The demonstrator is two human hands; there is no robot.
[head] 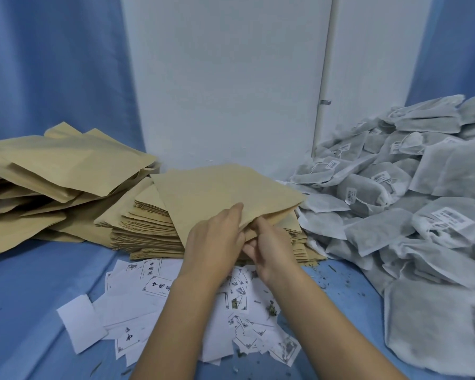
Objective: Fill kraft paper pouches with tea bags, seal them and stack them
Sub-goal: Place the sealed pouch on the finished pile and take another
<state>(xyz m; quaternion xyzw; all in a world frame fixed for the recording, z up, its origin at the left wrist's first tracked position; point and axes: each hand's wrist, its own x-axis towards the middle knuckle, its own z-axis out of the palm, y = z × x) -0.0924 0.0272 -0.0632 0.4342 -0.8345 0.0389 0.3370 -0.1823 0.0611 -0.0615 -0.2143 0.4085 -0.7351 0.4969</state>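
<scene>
Both hands work at the open end of a single kraft pouch [220, 190], raised at a tilt just above the stack of flat pouches [148, 229] it appears to have come from. The left hand [214, 239] grasps the pouch's near edge, its fingers [235, 209] laid over the upper face, the thumb hidden beneath. The right hand [274, 253] curls its fingers [261, 224] into the same edge from below, seemingly pinching the lower layer to part the mouth. How far the mouth has opened cannot be seen.

The layout reads as a short production line built around the fingers. The flat stack lies directly beneath and just beyond them, so each fresh pouch needs only a lift. A loose heap of grey tea bags [390, 204] banks up to the right of the fingers, close by the right hand and probably the side it draws from. Plumper pouches, evidently filled [52, 171], lie piled well to the left of the fingers, clear of the working spot. Printed paper labels [159, 305] are scattered nearer the person than the fingers, beneath the forearms, on the blue-covered bench [39, 283], with tea crumbs sprinkled among them.

The pouch looks flat and empty, so filling seems yet to begin.
</scene>
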